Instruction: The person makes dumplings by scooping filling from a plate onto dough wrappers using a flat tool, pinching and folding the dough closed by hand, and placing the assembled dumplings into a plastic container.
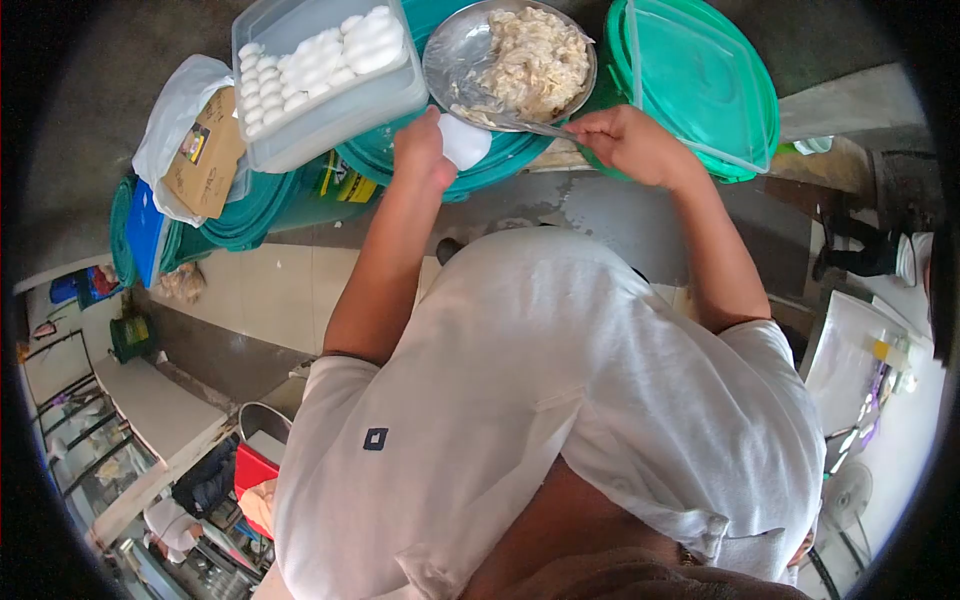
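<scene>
A round white piece, looking like dough (463, 142), rests in my left hand (422, 150), whose fingers curl at its side. My right hand (630, 143) grips the handle of a metal utensil (540, 127), and the utensil's far end lies at the near rim of a metal bowl (438, 62). Inside the bowl is a pale, shredded-looking filling (540, 60). Left of the bowl, a translucent plastic box (330, 122) holds several rows of white dough pieces (318, 65).
Green lidded tubs (715, 80) stand on the right, with more beneath the box and bowl. A plastic bag (185, 110) with a cardboard piece (208, 155) is at the left. Another person's legs (870, 250) show at the far right, and a person (172, 528) at the lower left.
</scene>
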Demonstrator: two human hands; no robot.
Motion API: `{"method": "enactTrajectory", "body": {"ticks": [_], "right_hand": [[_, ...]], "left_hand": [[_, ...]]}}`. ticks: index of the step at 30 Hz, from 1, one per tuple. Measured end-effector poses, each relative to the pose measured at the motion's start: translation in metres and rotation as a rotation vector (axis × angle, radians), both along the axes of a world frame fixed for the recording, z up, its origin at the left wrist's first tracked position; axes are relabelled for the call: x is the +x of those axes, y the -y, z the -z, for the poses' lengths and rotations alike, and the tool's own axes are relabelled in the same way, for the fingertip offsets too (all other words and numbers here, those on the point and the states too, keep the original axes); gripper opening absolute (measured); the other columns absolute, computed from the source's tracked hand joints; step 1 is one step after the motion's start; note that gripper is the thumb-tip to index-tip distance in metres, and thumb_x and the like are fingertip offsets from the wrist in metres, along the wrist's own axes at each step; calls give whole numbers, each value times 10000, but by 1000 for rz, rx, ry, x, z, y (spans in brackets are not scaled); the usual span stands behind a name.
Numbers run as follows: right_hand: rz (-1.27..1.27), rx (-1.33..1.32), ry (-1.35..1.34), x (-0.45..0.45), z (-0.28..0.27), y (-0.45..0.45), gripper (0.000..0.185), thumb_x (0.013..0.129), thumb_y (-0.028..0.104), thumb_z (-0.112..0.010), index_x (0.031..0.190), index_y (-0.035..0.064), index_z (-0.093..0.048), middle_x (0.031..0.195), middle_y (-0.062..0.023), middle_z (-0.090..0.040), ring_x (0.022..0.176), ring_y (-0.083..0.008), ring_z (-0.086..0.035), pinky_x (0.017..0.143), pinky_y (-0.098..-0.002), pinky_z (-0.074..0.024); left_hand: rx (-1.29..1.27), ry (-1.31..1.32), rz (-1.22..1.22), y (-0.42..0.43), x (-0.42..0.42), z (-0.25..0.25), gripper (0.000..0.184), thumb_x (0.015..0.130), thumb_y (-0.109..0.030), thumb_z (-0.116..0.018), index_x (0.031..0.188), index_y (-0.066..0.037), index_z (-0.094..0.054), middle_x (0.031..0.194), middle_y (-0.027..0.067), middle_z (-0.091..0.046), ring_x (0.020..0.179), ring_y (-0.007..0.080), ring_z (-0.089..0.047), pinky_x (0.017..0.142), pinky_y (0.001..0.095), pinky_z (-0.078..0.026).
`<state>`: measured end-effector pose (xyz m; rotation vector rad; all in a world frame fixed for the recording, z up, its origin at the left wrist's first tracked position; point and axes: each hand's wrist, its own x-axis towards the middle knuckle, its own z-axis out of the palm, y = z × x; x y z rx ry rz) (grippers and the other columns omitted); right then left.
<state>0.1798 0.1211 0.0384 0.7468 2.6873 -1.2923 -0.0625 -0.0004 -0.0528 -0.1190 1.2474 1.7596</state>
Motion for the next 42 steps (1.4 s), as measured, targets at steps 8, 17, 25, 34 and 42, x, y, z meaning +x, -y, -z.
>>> {"method": "enactTrajectory", "body": {"ticks": [8, 17, 25, 34, 42], "right_hand": [[13, 111, -163, 10, 25, 35, 285, 903, 114, -555, 1159, 71, -671, 945, -181, -696, 813, -312, -666, 777, -365, -522], [68, 328, -59, -2, 8, 12, 263, 887, 123, -539, 1098, 63, -685, 898, -242, -665, 843, -413, -646, 763, -480, -516], [57, 397, -13, -22, 22, 8, 298, 873, 92, -551, 1143, 58, -672, 875, -251, -651, 781, -405, -632, 715, -452, -506], [166, -102, -124, -7, 27, 12, 293, 890, 98, -586, 1169, 63, -666, 780, -174, -653, 656, -192, -591, 657, -317, -495], [56, -11, -278, 3, 43, 35, 300, 909, 102, -581, 1194, 55, -661, 869, -139, -706, 763, -159, -646, 731, -288, -511]], "left_hand": [[39, 71, 9, 2, 10, -24, 331, 1014, -130, -394, 1288, 56, -400, 1259, 220, -531, 1057, 384, -608, 902, 568, -518], [34, -7, 11, 1, -10, 4, 310, 996, -108, -435, 1288, -2, -446, 1235, 206, -549, 1116, 398, -579, 926, 598, -481], [-37, -12, -32, 4, -11, -5, 294, 979, -91, -466, 1242, 41, -477, 1141, 192, -593, 997, 365, -635, 807, 558, -536], [45, -14, 15, -2, -16, -2, 319, 1015, -120, -407, 1307, 4, -430, 1256, 202, -534, 1123, 387, -577, 934, 577, -490], [34, 54, -8, 15, -11, -24, 321, 1006, -139, -429, 1249, 69, -449, 1187, 214, -566, 1036, 376, -624, 865, 548, -534]]}}
